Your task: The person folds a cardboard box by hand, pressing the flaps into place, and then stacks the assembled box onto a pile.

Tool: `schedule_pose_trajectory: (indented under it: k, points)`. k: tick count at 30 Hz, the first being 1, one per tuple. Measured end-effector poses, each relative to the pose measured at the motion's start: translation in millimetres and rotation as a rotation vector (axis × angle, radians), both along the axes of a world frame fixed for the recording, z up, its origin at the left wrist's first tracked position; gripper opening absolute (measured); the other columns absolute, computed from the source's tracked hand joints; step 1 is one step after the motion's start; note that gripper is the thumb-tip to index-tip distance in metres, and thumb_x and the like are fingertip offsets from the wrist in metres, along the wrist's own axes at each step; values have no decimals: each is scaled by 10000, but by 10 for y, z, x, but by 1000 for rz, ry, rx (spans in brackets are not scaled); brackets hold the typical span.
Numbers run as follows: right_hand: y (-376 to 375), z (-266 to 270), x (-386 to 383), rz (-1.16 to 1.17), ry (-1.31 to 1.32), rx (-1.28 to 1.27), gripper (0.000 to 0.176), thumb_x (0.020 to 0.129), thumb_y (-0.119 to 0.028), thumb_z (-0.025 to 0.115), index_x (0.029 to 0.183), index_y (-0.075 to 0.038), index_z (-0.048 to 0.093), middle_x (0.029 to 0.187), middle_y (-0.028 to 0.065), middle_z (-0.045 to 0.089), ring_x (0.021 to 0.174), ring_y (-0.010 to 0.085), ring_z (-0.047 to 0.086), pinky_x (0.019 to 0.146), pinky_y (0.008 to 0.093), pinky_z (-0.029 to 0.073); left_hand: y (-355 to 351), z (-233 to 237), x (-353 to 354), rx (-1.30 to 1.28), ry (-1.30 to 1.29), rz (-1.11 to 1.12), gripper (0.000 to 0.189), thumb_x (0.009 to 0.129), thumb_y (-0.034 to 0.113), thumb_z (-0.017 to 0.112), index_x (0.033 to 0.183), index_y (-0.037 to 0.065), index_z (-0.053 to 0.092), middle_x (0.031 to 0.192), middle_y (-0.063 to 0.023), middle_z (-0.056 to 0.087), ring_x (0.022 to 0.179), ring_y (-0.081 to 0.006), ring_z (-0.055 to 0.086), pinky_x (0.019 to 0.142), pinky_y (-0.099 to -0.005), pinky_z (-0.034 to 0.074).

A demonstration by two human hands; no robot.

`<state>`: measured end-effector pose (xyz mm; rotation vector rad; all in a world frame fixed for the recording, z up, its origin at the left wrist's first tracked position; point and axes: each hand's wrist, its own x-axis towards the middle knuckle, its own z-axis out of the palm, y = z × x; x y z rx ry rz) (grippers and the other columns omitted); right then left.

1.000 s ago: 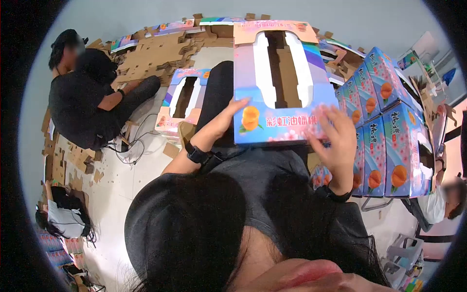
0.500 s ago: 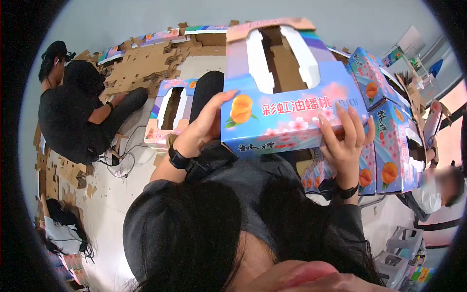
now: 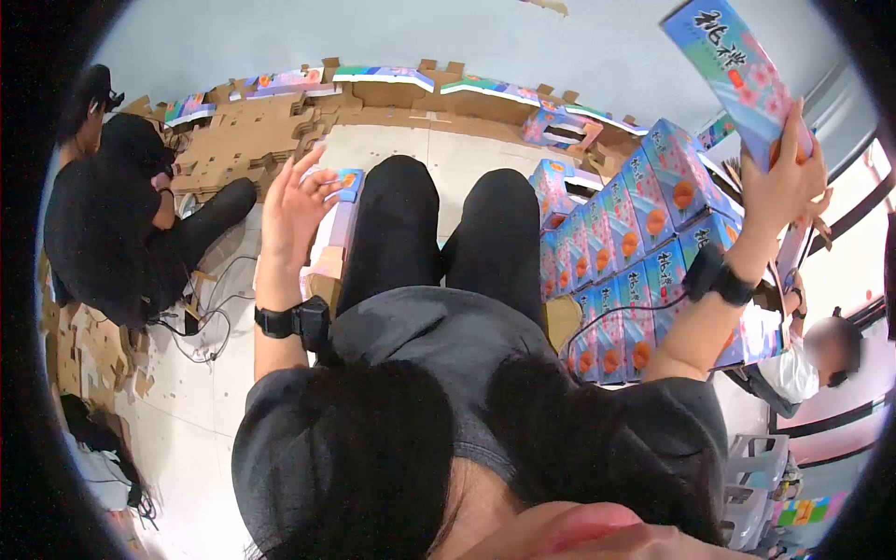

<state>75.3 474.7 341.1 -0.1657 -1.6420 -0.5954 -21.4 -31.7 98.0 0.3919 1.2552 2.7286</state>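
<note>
My right hand (image 3: 787,177) is raised at the upper right, its fingers closed on the lower end of a blue and pink fruit gift box (image 3: 733,70). The box is tilted and shows black lettering and pink blossoms. Below it, a stack of matching boxes (image 3: 627,238) stands in two tiers by my right leg. On the other side, my left hand (image 3: 297,210) hangs in the air with nothing in it, fingers apart. Close behind it, beside my left knee, is another fruit box (image 3: 347,191), partly hidden by the hand and leg.
Flat brown cardboard (image 3: 247,140) lies along the wall with printed sheets. A person in black (image 3: 112,215) sits on the left, near loose cables (image 3: 219,327). Another person (image 3: 793,373) is at the right, by grey plastic stools (image 3: 751,467).
The box has gone from in front of my chest, held by both hands, to the upper right in my right hand alone. My left hand has let go and moved left.
</note>
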Motion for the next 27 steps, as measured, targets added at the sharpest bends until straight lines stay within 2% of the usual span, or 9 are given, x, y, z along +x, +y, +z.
schedule_pose_trajectory:
  k: [2, 5, 8, 11, 14, 17, 23, 27]
  points:
    - [213, 199, -265, -367, -37, -59, 912, 634, -338, 796, 1442, -450, 387, 1299, 157, 491, 1259, 330, 423, 1010, 607, 241, -348, -198, -13, 71, -45, 66, 549, 995, 416, 422, 1380, 24, 451, 1040, -78, 622, 994, -214, 582, 928, -343, 434]
    - [529, 411, -597, -689, -120, -161, 821, 719, -380, 735, 1444, -468, 358, 1302, 176, 492, 1276, 334, 414, 1002, 619, 247, -953, -531, -16, 145, -76, 223, 505, 988, 389, 458, 1334, 23, 495, 1038, -76, 616, 984, -213, 576, 908, -340, 437]
    - [877, 394, -703, -792, -319, -165, 718, 780, -397, 665, 1440, -433, 385, 1280, 187, 505, 1283, 347, 405, 992, 613, 252, -1446, -739, 141, 198, -91, 427, 493, 984, 385, 472, 1320, 28, 510, 1081, -80, 586, 1006, -204, 558, 902, -332, 431]
    - [1026, 154, -733, -868, -324, -124, 666, 818, -401, 623, 1443, -409, 393, 1249, 185, 523, 1262, 360, 413, 1003, 606, 246, -1800, -826, 363, 238, -140, 566, 493, 981, 380, 477, 1321, 24, 507, 1168, -83, 539, 1044, -197, 533, 903, -335, 431]
    - [903, -11, -678, -927, -377, -152, 624, 852, -364, 589, 1446, -391, 398, 1251, 181, 523, 1238, 369, 423, 1021, 607, 241, -1998, -875, 529, 329, -169, 702, 461, 963, 366, 513, 1279, 31, 532, 1110, -76, 569, 1031, -196, 542, 935, -345, 426]
    - [1020, -282, -752, -967, -369, -68, 546, 917, -271, 510, 1440, -389, 407, 1284, 183, 503, 1225, 354, 423, 1029, 605, 238, -2070, -956, 573, 370, -142, 741, 426, 951, 376, 530, 1213, 41, 549, 1044, -60, 586, 1007, -200, 555, 915, -338, 425]
    - [827, -614, -816, -916, -416, 50, 555, 926, -186, 471, 1460, -320, 401, 1313, 161, 476, 1234, 330, 407, 1074, 593, 206, -1906, -901, 505, 364, -187, 665, 379, 944, 357, 550, 1164, 49, 554, 1030, -52, 585, 984, -184, 562, 882, -320, 444]
    - [810, -713, -848, -890, -466, -6, 587, 917, -173, 479, 1482, -285, 364, 1325, 156, 463, 1259, 332, 387, 1098, 604, 169, -1737, -922, 416, 330, -201, 598, 364, 942, 357, 556, 1147, 57, 559, 1006, -42, 589, 959, -176, 568, 872, -314, 449]
